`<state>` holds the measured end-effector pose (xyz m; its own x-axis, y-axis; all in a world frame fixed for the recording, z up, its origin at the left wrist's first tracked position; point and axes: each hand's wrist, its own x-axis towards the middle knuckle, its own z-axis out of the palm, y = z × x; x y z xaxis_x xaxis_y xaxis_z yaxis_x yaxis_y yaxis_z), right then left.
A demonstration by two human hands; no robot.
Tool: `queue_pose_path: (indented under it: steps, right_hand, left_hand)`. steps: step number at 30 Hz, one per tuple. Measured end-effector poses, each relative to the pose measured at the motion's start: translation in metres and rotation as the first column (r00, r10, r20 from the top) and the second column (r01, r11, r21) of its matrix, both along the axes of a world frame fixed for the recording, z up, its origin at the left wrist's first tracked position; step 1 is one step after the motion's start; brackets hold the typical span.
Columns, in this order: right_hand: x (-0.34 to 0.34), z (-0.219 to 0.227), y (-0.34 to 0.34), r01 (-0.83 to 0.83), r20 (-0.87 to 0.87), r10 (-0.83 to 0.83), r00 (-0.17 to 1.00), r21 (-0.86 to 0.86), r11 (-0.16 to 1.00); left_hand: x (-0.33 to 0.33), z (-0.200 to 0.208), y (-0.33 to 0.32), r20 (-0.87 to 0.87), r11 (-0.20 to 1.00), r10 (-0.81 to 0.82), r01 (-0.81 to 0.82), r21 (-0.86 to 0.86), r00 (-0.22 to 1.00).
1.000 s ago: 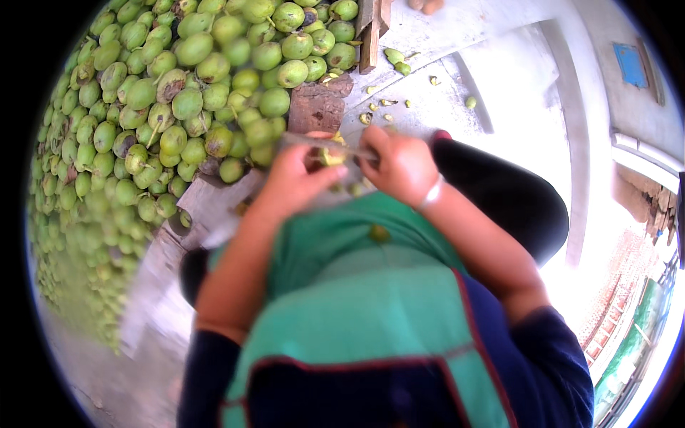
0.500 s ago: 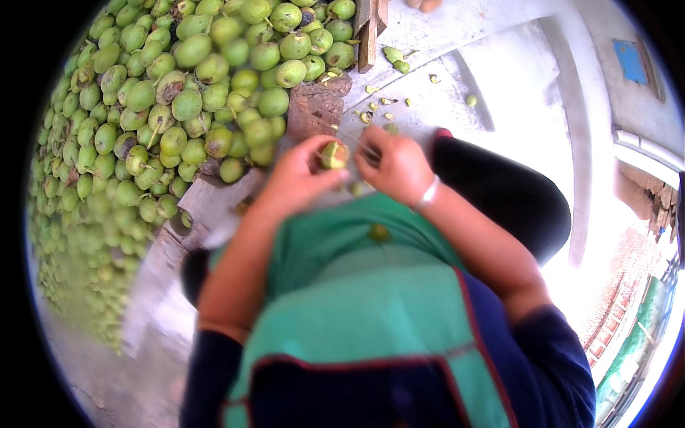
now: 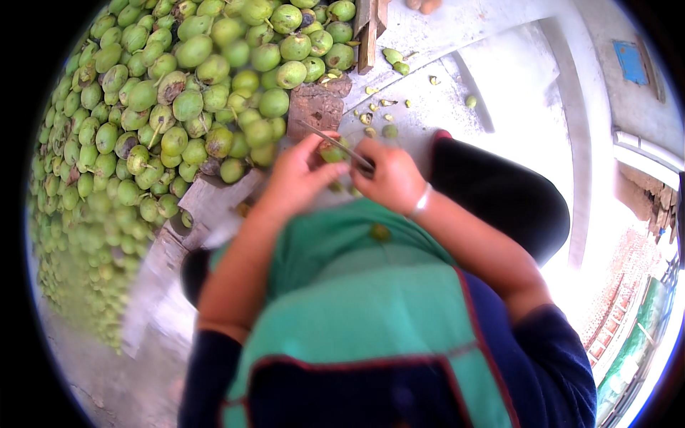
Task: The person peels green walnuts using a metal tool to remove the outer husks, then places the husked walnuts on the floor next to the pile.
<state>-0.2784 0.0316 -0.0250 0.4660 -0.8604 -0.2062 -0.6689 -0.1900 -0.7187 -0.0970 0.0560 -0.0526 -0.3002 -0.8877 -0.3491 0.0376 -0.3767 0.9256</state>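
Note:
My left hand point(image 3: 300, 175) is closed around a round green fruit point(image 3: 332, 152), holding it in front of my lap. In my right hand point(image 3: 394, 175), closed on its handle, is a thin knife point(image 3: 327, 137). Its narrow blade points up and left and passes across the fruit. The handle is mostly hidden by my fingers. Just below the hands, a green apron point(image 3: 342, 299) covers my lap, with a small greenish-brown spot or piece on it.
A large heap of green fruit point(image 3: 171, 107) fills the left side, edged by a wooden plank point(image 3: 367, 39) and a reddish-brown block point(image 3: 314, 107). Peel scraps point(image 3: 366, 118) and a few fruits point(image 3: 472, 101) lie on the pale floor ahead. My dark-clad knee point(image 3: 506, 185) is to the right.
The knife blade has swung across the fruit, where before it was beside it and hard to see. My right hand has shifted slightly left and down; the fruit's cut face has turned from view.

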Motion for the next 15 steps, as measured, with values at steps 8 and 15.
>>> queue_pose_path:
  steps: [8,15]
  right_hand:
    - [0.005,0.004,0.001,0.057,0.054,-0.062,0.997,0.089,0.994]
    - [0.008,0.001,0.008,0.083,0.113,-0.09,0.99,0.066,0.994]
  left_hand:
    - [-0.005,-0.003,0.002,-0.147,0.994,0.101,-0.104,-0.016,0.984]
    - [-0.006,0.006,0.003,0.048,0.981,0.072,-0.062,-0.185,0.996]
